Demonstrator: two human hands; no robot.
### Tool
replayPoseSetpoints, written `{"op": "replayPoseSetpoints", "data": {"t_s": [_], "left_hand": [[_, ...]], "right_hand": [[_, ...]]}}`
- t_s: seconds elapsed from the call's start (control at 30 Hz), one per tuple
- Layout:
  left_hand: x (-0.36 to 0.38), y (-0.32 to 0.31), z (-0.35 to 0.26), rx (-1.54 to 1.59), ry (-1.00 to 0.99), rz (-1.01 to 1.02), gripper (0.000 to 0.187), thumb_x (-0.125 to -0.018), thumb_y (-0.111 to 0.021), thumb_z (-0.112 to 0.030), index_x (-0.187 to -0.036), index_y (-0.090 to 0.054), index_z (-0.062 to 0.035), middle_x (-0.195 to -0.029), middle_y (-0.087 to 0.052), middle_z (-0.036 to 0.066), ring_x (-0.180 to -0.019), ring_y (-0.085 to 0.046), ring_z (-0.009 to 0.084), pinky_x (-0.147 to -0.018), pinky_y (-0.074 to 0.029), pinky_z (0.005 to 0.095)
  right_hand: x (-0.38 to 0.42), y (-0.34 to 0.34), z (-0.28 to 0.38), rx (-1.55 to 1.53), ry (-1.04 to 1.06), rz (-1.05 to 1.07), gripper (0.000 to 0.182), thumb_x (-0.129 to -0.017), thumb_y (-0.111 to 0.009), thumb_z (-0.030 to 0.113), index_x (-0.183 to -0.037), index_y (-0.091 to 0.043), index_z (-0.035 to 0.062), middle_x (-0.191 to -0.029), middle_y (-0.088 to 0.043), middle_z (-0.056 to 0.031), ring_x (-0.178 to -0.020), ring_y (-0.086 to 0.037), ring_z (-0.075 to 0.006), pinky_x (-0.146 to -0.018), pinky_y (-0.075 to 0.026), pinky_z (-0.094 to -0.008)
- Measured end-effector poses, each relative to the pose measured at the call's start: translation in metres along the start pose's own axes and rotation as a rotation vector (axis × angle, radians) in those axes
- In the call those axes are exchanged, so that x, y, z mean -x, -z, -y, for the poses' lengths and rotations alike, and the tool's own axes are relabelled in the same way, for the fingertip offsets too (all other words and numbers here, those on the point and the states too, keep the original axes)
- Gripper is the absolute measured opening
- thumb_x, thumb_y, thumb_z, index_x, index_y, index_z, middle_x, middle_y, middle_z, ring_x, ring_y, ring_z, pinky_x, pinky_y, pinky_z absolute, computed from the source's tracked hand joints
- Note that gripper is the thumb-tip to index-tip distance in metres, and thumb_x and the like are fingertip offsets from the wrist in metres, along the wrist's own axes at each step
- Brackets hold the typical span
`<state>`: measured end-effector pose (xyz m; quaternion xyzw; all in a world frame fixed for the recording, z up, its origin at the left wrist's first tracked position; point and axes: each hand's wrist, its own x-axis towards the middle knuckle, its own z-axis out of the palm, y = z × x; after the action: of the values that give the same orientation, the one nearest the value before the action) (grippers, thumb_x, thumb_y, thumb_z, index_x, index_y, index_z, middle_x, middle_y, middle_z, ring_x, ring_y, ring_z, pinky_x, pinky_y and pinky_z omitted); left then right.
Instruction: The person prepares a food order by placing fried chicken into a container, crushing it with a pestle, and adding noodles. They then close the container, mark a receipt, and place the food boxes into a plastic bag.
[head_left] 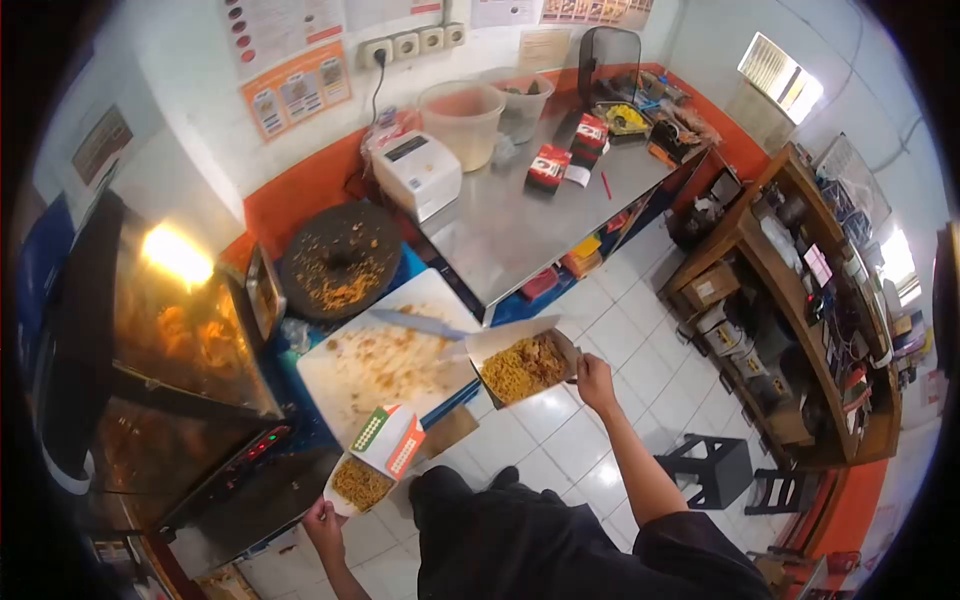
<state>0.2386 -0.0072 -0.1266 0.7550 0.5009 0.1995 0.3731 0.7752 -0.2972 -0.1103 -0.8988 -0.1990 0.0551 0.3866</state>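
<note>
My left hand holds an open paper box with a green and orange printed lid and noodles or rice inside. In my right hand is another open box, filled with yellow noodles or rice and brown pieces. Both boxes are near the front edge of a white cutting board strewn with crumbs. A knife lies across the board. Behind it sits a round dark pan with brown bits.
A lit glass food warmer stands at the left. Beyond the board, a steel counter bears a white printer, plastic tubs and red-black boxes. A black stool and wooden shelves are at the right.
</note>
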Motion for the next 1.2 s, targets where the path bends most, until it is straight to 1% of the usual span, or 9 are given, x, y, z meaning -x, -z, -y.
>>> {"op": "replayPoseSetpoints", "data": {"t_s": [0.13, 0.23, 0.5, 0.6, 0.7, 0.8, 0.93, 1.07, 1.2], "left_hand": [[-0.044, -0.095, -0.082, 0.244, 0.307, 0.090, 0.032, -0.099, -0.060, -0.020, -0.112, -0.066, 0.0081, -0.095, -0.070, 0.012, -0.082, -0.064, 0.0219, -0.071, -0.052, 0.0360], [-0.074, -0.157, -0.175, 0.070, 0.062, -0.038, 0.032, -0.098, -0.061, -0.019, -0.114, -0.066, 0.0079, -0.091, -0.069, 0.013, -0.076, -0.064, 0.0214, -0.068, -0.052, 0.0362], [-0.184, -0.318, -0.364, 0.404, 0.258, -0.018, 0.029, -0.098, -0.062, -0.018, -0.112, -0.067, 0.0069, -0.081, -0.064, 0.010, -0.070, -0.063, 0.0158, -0.066, -0.054, 0.0288], [-0.235, -0.373, -0.434, 0.154, 0.129, 0.164, 0.032, -0.099, -0.060, -0.021, -0.114, -0.067, 0.0072, -0.077, -0.063, 0.006, -0.067, -0.059, 0.0132, -0.063, -0.051, 0.0295], [-0.275, -0.465, -0.496, -0.024, -0.253, 0.026, 0.036, -0.099, -0.060, -0.025, -0.116, -0.066, 0.0061, -0.074, -0.066, 0.009, -0.064, -0.060, 0.0169, -0.063, -0.050, 0.0332], [-0.300, -0.570, -0.562, 0.101, 0.062, 0.221, 0.036, -0.099, -0.059, -0.027, -0.119, -0.066, 0.0029, -0.080, -0.070, 0.016, -0.071, -0.067, 0.0251, -0.068, -0.051, 0.0371], [-0.329, -0.716, -0.663, 0.177, -0.040, 0.265, 0.032, -0.099, -0.058, -0.025, -0.116, -0.065, 0.0019, -0.085, -0.071, 0.018, -0.074, -0.068, 0.0252, -0.069, -0.052, 0.0374], [-0.330, -0.909, -0.668, 0.473, -0.078, 0.162, 0.027, -0.099, -0.057, -0.022, -0.109, -0.063, 0.0029, -0.084, -0.068, 0.019, -0.075, -0.067, 0.0290, -0.069, -0.052, 0.0392], [-0.340, -1.011, -0.699, 0.132, -0.007, 0.214, 0.032, -0.099, -0.058, -0.026, -0.111, -0.060, 0.0033, -0.086, -0.065, 0.017, -0.078, -0.064, 0.0326, -0.074, -0.052, 0.0424]], "right_hand": [[-0.141, -0.003, -0.027, 0.008, 0.130, -0.006, 0.026, -0.094, -0.053, 0.016, -0.082, -0.062, -0.0047, -0.079, -0.061, -0.0303, -0.077, -0.061, -0.0493, -0.066, -0.047, -0.0514], [-0.238, -0.026, -0.035, -0.011, 0.166, 0.026, 0.024, -0.092, -0.053, 0.016, -0.082, -0.063, -0.0040, -0.082, -0.062, -0.0302, -0.082, -0.062, -0.0489, -0.070, -0.049, -0.0528], [-0.433, -0.108, -0.085, -0.097, 0.173, 0.251, 0.027, -0.095, -0.057, 0.021, -0.099, -0.067, -0.0037, -0.090, -0.068, -0.0272, -0.083, -0.067, -0.0422, -0.075, -0.052, -0.0465], [-0.468, -0.074, -0.122, -0.617, -0.114, 0.495, 0.032, -0.096, -0.058, 0.017, -0.119, -0.062, -0.0041, -0.106, -0.071, -0.0187, -0.094, -0.069, -0.0302, -0.085, -0.054, -0.0430], [-0.491, 0.041, -0.146, -0.492, 0.019, 0.777, 0.044, -0.094, -0.063, 0.014, -0.133, -0.053, -0.0036, -0.121, -0.066, -0.0119, -0.110, -0.063, -0.0201, -0.093, -0.053, -0.0331], [-0.505, 0.126, -0.190, -0.867, -0.347, 1.087, 0.049, -0.096, -0.063, 0.009, -0.141, -0.045, 0.0019, -0.126, -0.062, -0.0128, -0.115, -0.063, -0.0242, -0.093, -0.055, -0.0376], [-0.579, 0.194, -0.215, -1.054, -0.390, 0.984, 0.064, -0.097, -0.063, 0.012, -0.150, -0.028, 0.0026, -0.131, -0.055, -0.0177, -0.114, -0.063, -0.0330, -0.091, -0.057, -0.0422], [-0.689, 0.205, -0.302, -0.896, -0.485, 0.743, 0.058, -0.098, -0.062, 0.013, -0.146, -0.032, 0.0020, -0.125, -0.057, -0.0176, -0.107, -0.067, -0.0288, -0.085, -0.060, -0.0380], [-0.791, 0.206, -0.369, -0.772, -0.363, 0.705, 0.044, -0.099, -0.059, 0.013, -0.138, -0.042, -0.0016, -0.113, -0.064, -0.0139, -0.098, -0.067, -0.0212, -0.082, -0.060, -0.0360]]}}
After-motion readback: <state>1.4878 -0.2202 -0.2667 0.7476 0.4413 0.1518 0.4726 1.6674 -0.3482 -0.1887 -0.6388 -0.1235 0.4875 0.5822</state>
